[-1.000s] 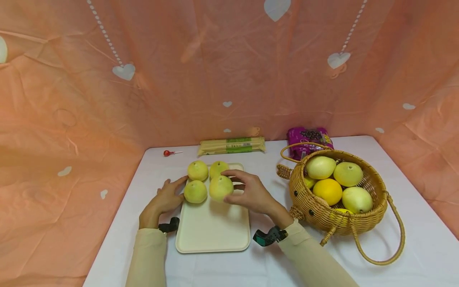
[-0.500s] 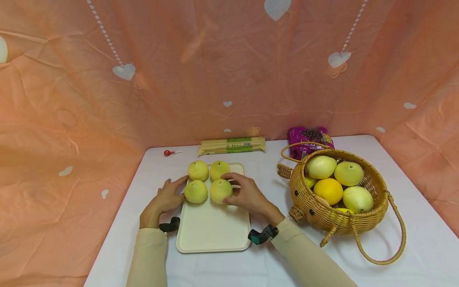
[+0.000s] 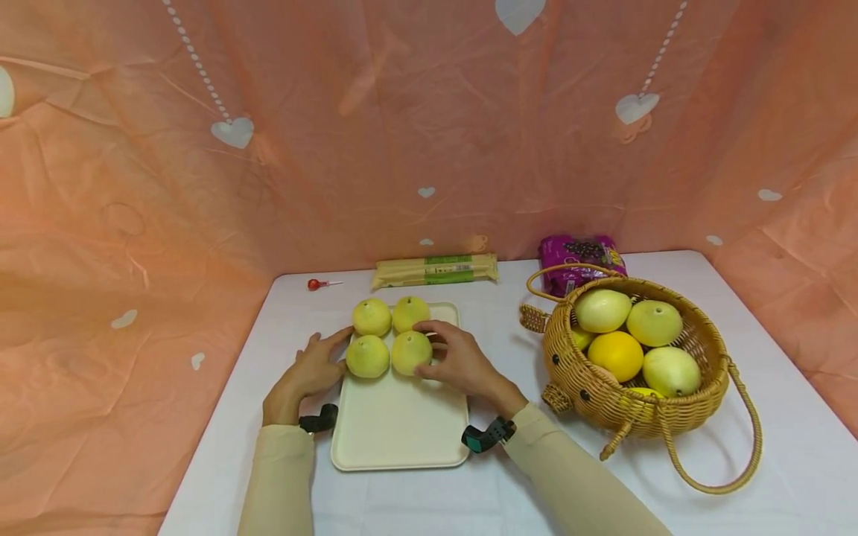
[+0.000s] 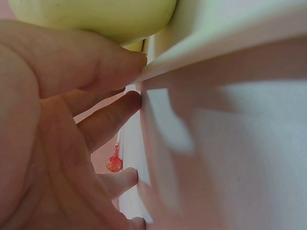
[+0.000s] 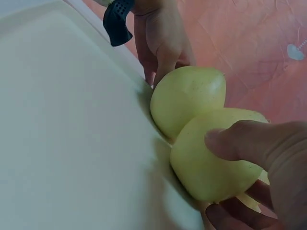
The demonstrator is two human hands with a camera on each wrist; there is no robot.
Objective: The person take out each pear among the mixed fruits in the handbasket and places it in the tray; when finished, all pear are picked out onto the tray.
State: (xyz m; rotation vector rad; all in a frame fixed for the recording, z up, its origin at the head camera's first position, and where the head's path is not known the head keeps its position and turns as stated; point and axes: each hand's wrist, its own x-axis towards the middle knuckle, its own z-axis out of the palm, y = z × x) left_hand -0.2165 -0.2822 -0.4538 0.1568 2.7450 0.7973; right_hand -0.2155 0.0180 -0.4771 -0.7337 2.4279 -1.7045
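A person's right hand (image 3: 464, 362) grasps the near-right yellow-green fruit (image 3: 410, 353) of four on the far half of a cream tray (image 3: 402, 432); the left hand (image 3: 313, 370), fingers loosely spread, rests at the tray's left edge.

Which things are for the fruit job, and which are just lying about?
For the job:
cream rectangular tray
four round yellow-green fruits on it
probably the brown wicker basket

Seemingly just lying about:
shiny purple packet
long beige packet
small red-ended stick
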